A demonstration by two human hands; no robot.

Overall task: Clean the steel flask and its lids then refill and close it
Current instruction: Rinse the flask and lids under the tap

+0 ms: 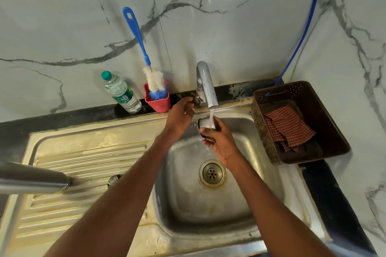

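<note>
Right hand [219,142] grips small steel-and-black flask lid [205,124] under tap stream, frame centre; left hand [180,115] spread, empty. Risk: wet lid slips into steel sink [261,173].

The dark counter [325,185] holds a steel sink [94,152]. At its back edge stand a water bottle [121,94] and a red cup [158,101]. A brown basket [325,131] sits near its right edge.

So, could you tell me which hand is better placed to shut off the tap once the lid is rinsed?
The left hand. It hangs open beside the tap, near its base, holding nothing. The right hand grips the lid under the running water.
</note>
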